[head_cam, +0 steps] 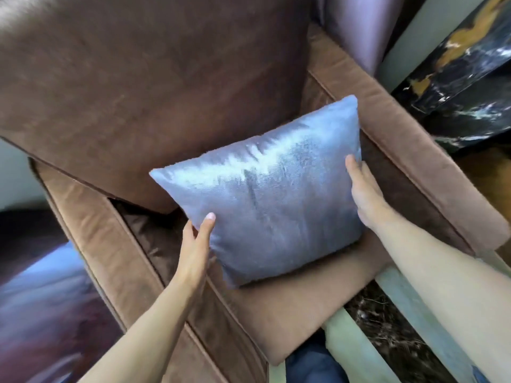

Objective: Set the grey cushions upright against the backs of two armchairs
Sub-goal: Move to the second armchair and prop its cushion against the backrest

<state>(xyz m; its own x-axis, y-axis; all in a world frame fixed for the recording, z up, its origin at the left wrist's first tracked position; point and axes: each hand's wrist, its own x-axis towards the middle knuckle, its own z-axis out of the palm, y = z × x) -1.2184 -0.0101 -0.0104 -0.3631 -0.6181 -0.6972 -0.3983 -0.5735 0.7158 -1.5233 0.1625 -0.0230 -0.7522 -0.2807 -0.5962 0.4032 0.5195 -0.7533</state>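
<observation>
A shiny grey cushion (271, 200) stands tilted on the seat of a brown armchair (304, 305), its top edge leaning toward the brown backrest (143, 87). My left hand (195, 250) grips the cushion's lower left corner, thumb on its front face. My right hand (365, 192) lies flat against the cushion's right edge, fingers straight and together. Both bare forearms reach in from the bottom of the view.
The chair's armrests (409, 150) run along both sides of the seat. A black and gold marble surface (464, 73) sits at the upper right. A mauve fabric piece (354, 29) shows behind the chair. A blurred shiny purplish surface (41, 313) fills the lower left.
</observation>
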